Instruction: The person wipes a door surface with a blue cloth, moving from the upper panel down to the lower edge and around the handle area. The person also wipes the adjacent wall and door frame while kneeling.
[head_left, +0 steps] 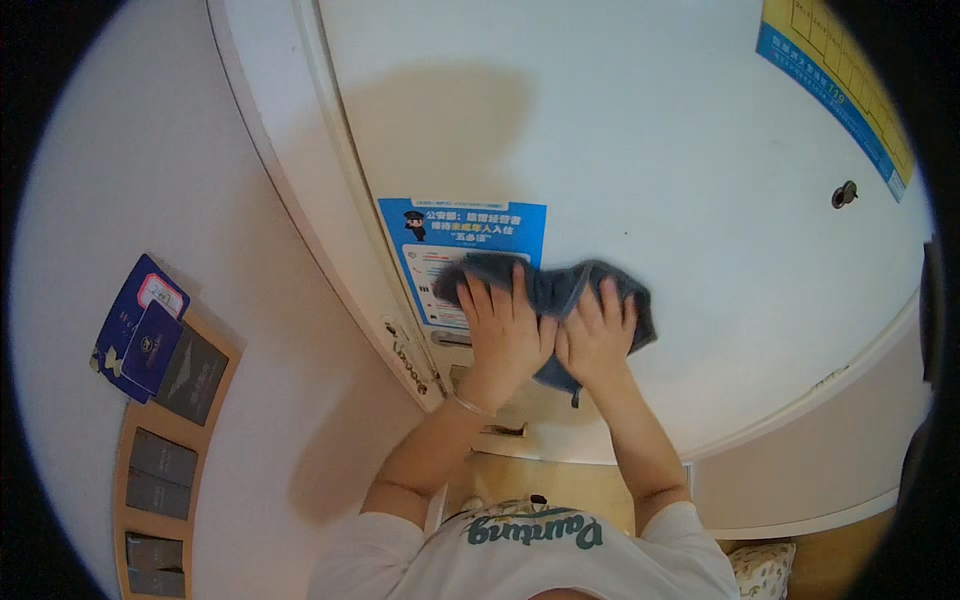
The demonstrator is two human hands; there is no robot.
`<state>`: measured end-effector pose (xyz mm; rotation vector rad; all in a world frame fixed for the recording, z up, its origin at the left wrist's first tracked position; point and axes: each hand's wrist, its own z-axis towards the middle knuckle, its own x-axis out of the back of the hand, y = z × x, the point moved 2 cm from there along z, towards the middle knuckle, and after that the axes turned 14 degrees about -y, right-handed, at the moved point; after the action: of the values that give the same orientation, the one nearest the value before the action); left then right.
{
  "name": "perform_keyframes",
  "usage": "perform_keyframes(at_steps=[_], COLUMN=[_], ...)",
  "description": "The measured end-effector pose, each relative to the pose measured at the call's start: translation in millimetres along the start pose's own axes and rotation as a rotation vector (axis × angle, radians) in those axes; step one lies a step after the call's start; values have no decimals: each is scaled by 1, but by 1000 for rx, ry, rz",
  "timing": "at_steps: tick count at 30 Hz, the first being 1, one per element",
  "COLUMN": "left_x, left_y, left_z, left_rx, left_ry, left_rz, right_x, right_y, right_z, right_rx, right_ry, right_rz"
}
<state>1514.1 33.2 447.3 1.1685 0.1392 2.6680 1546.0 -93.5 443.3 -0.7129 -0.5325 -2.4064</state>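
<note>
A dark grey-blue cloth [560, 290] is bunched flat against a white door [640, 120]. My left hand [505, 325] holds the cloth's left part to the door, fingers stretched upward over it. My right hand [597, 338] presses the right part the same way, its thumb side close to the left hand. Behind the cloth's left end is a blue poster [470, 222] with a small cartoon figure; its lower right part is covered. A small loop hangs from the cloth's lower edge below my hands.
Below the poster are a metal latch [452, 339], a door chain [408, 362] and a lever handle [505, 430]. On the left wall is a switch panel [205, 425] with blue cards at its top. A peephole fitting [845, 194] and a yellow-and-blue sheet [838, 95] are at upper right.
</note>
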Motion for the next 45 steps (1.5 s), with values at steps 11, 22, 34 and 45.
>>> perform_keyframes(at_steps=[11, 22, 34, 45], left_x=[34, -11, 33, -76], left_y=[-39, -65, -82, -85], left_z=[10, -61, -49, -132], left_rx=[154, 335, 488, 410], left_ry=[229, -71, 137, 6], left_rz=[-42, -61, -176, -399], right_x=[18, -34, -17, -76], right_y=[-39, -61, -106, -109], right_z=[46, -8, 34, -71], right_rx=[102, 327, 144, 130], right_ry=[-186, -343, -366, -366], right_rz=[212, 509, 463, 593])
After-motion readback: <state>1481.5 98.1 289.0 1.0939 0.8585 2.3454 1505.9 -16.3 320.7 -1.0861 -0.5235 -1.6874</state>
